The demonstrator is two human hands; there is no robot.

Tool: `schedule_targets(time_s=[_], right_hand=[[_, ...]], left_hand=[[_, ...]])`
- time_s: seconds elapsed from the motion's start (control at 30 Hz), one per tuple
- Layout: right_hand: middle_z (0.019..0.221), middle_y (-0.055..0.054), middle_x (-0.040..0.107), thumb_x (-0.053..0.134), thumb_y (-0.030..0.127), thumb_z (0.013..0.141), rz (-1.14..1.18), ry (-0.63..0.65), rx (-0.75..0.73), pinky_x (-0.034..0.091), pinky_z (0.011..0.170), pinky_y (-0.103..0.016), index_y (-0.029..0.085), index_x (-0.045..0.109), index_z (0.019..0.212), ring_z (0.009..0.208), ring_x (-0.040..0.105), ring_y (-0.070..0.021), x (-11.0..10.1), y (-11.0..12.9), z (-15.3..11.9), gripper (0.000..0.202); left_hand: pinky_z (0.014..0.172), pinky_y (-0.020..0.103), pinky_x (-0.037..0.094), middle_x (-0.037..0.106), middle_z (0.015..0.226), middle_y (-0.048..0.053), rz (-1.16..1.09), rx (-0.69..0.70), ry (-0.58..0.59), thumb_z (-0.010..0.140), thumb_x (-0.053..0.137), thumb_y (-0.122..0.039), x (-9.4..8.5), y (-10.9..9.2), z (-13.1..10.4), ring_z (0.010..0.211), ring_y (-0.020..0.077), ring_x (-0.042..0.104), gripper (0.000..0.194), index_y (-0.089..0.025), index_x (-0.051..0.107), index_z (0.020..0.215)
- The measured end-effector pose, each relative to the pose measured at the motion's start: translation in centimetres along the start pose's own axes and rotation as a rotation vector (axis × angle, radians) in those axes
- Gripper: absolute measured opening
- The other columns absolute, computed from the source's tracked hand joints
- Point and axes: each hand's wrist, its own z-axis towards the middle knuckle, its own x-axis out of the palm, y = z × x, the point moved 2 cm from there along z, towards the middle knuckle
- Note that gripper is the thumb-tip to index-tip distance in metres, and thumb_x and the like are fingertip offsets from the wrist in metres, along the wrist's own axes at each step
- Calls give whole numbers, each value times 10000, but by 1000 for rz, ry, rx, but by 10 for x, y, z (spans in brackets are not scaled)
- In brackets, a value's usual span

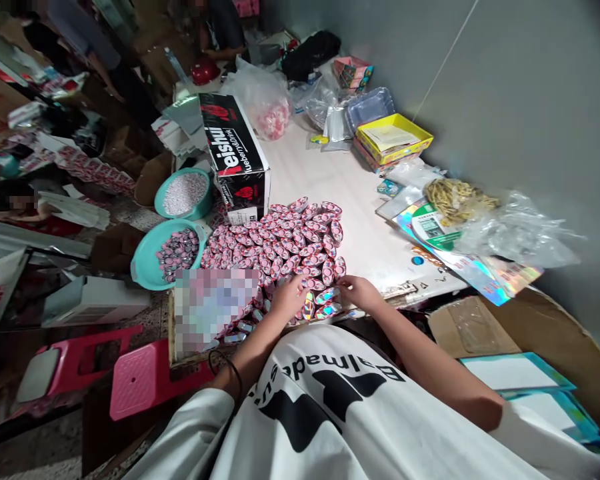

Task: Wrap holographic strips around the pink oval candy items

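Observation:
A large heap of small pink-and-white oval packets [280, 243] covers the near part of a white table [330, 180]. My left hand [287, 298] rests at the heap's near edge, fingers curled on a packet. My right hand [359, 290] is close beside it, pinching at the shiny holographic packets [325, 303] that lie between both hands. A blurred patch hides the table's near left corner.
Two teal bowls, one with white pellets [184, 193] and one with packets [173, 252], stand left of the heap. A black-and-white carton [235, 157] lies behind it. A yellow tray [394, 138], plastic bags and holographic sheets [480, 267] sit to the right. Pink stools [140, 377] stand below left. Other people work at the back.

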Motion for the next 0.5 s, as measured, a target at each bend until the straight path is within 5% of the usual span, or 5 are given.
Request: schedule_targets(time_s=[0.1,0.2,0.33,0.5], right_hand=[[884,-64,737,513,213,812,72,-189,108,436,668,-276,208,703,953,774,666,-199,-6,-1,-8,236],[887,-64,734,482,228,805,226,-422,196,459,658,-287,207,689,977,761,678,-204,-5,10,-20,270],[829,-81,726,495,284,781,369,-625,189,492,676,-328,176,687,988,722,662,-219,10,46,-29,303],[927,-112,719,538,366,773,646,-736,104,537,729,-367,173,657,938,812,669,-235,42,95,-24,280]], left_hand=[[891,300,439,665,978,72,99,-81,-354,928,474,-272,-58,30,-16,956,207,593,403,-210,559,1317],[1022,382,383,612,1172,127,283,-187,-530,899,536,-320,-106,72,-32,1139,275,531,421,-191,575,1298],[1059,480,340,556,1322,139,441,-258,-413,797,683,-390,-128,129,-45,1228,347,478,518,-214,603,1278],[1104,435,303,664,1192,88,374,-102,-229,881,588,-306,-116,173,-48,1127,261,579,325,-251,665,1192]])
